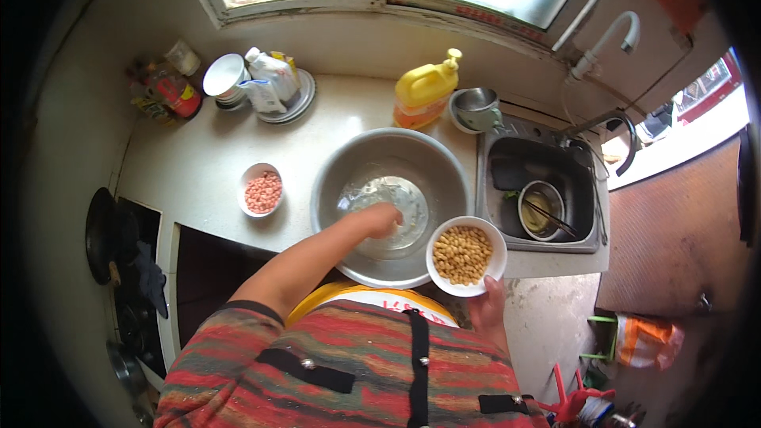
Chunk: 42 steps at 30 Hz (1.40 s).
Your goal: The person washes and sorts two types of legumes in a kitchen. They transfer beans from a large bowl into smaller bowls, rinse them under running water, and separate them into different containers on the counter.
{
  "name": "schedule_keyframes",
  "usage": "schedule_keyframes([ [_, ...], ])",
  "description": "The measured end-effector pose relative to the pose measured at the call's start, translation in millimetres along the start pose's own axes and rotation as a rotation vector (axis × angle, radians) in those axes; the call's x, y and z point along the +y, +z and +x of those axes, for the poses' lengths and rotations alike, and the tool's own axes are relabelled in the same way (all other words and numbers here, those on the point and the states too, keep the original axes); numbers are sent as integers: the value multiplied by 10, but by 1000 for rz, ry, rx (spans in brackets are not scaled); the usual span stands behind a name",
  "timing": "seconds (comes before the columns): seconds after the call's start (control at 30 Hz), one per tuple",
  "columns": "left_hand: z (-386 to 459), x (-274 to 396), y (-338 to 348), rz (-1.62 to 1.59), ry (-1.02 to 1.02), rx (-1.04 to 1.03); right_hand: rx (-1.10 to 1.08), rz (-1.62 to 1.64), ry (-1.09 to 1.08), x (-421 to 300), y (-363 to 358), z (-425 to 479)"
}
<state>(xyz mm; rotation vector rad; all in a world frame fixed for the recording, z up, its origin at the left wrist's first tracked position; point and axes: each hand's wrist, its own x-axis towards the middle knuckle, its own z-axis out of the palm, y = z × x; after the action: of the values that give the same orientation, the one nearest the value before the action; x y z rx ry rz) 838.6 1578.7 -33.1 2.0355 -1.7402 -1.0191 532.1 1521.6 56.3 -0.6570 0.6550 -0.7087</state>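
Observation:
A large metal basin (pixel 449 172) stands on the counter, with some clear water seen at its bottom. My left hand (pixel 382 221) reaches over the basin's middle, fingers bent and pointing down; whether it holds anything is hidden. In my right hand (pixel 489 304) is a white bowl (pixel 499 249) of soaked-looking tan beans (pixel 462 254), gripped by its rim at the basin's near right edge. A smaller white bowl (pixel 242 190) of pink peanuts (pixel 263 192) sits left of the basin.
Behind the basin stands a yellow pump bottle (pixel 423 92) beside stacked bowls (pixel 475 108). A sink (pixel 505 172) at the right holds a metal pot (pixel 538 214) with chopsticks. Plates (pixel 306 98), bowls (pixel 225 78) and bottles (pixel 173 92) stand at the back left; a stove (pixel 140 220) is at the far left.

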Motion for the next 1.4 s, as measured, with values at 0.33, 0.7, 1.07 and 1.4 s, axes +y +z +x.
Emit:
schedule_keyframes([
  [0.33, -630, 1413, -653, -218, 378, 585, -117, -50, 35, -174, 231, 43],
  [0.7, -606, 1818, -228, 124, 531, 443, -208, 24, 142, -142, 133, -38],
  [1.07, -685, 486, -515, -11, -241, 527, -175, 21, 100, -238, -102, -162],
  [1.4, -70, -118, 77, 20, -612, 357, -62, 17, 48, -242, -314, -293],
])
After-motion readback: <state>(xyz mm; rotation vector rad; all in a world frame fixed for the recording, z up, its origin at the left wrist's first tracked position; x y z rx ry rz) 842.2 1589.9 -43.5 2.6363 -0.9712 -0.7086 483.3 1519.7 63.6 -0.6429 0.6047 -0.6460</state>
